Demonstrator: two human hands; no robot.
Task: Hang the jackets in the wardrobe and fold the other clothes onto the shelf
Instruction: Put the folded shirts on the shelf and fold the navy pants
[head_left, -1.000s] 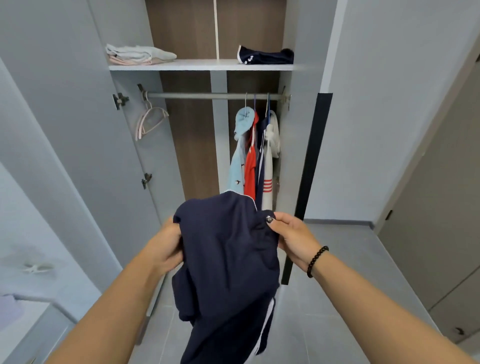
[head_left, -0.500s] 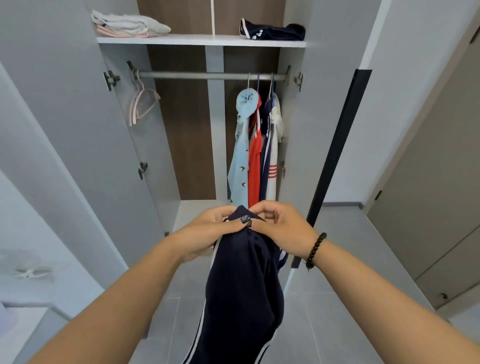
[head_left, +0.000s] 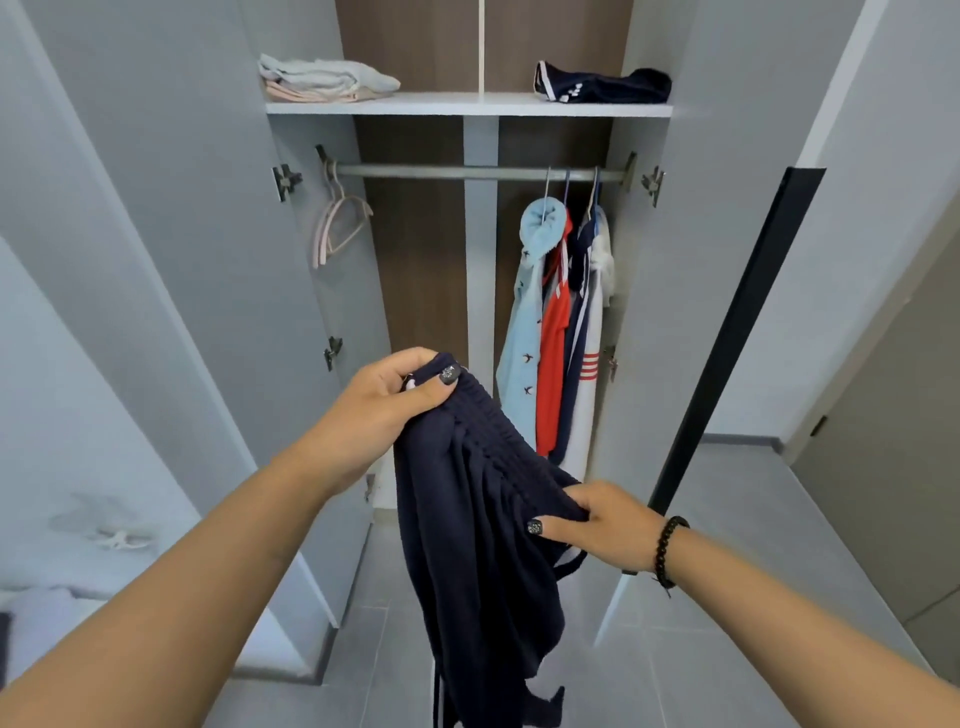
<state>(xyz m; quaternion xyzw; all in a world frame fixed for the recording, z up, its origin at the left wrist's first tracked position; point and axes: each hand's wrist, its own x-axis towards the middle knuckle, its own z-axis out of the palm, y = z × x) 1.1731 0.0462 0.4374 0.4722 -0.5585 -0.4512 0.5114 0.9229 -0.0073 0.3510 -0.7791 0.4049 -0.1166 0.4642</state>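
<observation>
Half a second ago our two hands met at the top of the garment; now they have drawn apart, stretching its gathered waistband in a slanted line between them. Our left hand (head_left: 387, 410) is higher and farther forward, fingers and thumb curled around one end of the elastic band. Our right hand (head_left: 608, 519), wearing a black beaded bracelet (head_left: 667, 545), is lower and closer to us, pinching the other end.

The garment is a pair of dark navy knit trousers with an elasticated waist and a thin white side stripe (head_left: 478, 545). It hangs in mid-air in front of the open grey wardrobe (head_left: 727, 260), its legs falling out of view below.

Inside, the white shelf (head_left: 467, 108) carries a folded pile of pale grey and pink clothes (head_left: 322, 80) on the left and a folded navy garment with white trim (head_left: 602, 85) on the right. Under it, the metal rail (head_left: 457, 171) holds light blue, red, navy and white jackets (head_left: 561, 332) bunched at the right, and empty pink hangers (head_left: 337, 223) at the left.

We judge the trousers are being straightened for folding. The risks: the soft fabric has no surface beneath it, so a fold made in the air could go crooked or slide apart. The trailing legs could drag on the grey tiled floor (head_left: 753, 545). A loose pinch on the stretchy band could let one end slip.
</observation>
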